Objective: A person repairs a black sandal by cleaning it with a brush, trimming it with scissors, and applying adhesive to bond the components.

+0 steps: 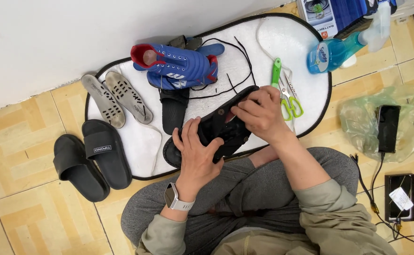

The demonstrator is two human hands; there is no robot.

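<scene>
black sandal (pixel 218 130) between both hands — left hand (pixel 196 153), right hand (pixel 259 115)

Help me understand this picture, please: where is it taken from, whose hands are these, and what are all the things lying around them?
There is one view, from a camera worn on a person's head, looking down at their lap as they sit on a tiled floor. Both bare hands grip a black sandal: the left hand, with a watch on its wrist, holds the near end, and the right hand holds the far end. Under it lies a white mat with a blue sports shoe, two insoles, black laces and green scissors. A pair of black slides sits to the left; a blue spray bottle stands beyond the mat.
</scene>
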